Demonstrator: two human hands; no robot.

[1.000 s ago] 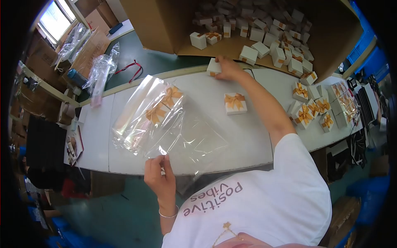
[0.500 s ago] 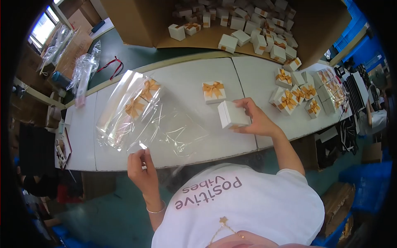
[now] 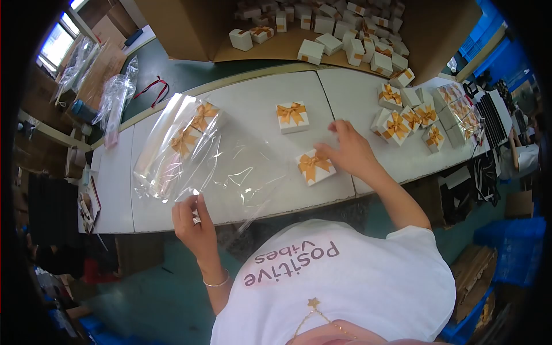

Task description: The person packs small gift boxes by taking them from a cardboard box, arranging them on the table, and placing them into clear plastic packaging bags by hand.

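Note:
My left hand (image 3: 194, 225) pinches the near edge of a clear plastic bag (image 3: 238, 172) lying on the white table (image 3: 241, 95). Two bow-topped boxes (image 3: 184, 141) show through the plastic at its left part. My right hand (image 3: 352, 150) has its fingers apart beside a white box with a gold bow (image 3: 315, 167), bow facing up; its thumb is close to the box's top edge, and contact is hard to tell. Just behind stands another white box with a gold bow (image 3: 292, 117).
A large cardboard carton (image 3: 184, 29) full of small white boxes stands at the back. Several bow-topped boxes (image 3: 397, 126) and a plastic-wrapped pack (image 3: 457, 109) lie at the right. A red ribbon (image 3: 154, 91) and plastic wrap (image 3: 118, 103) lie at the back left.
My right hand brought a white box from the carton's front edge to the table's middle. That box now lies bow up, and my right hand has let go. My left hand stays at the bag's edge.

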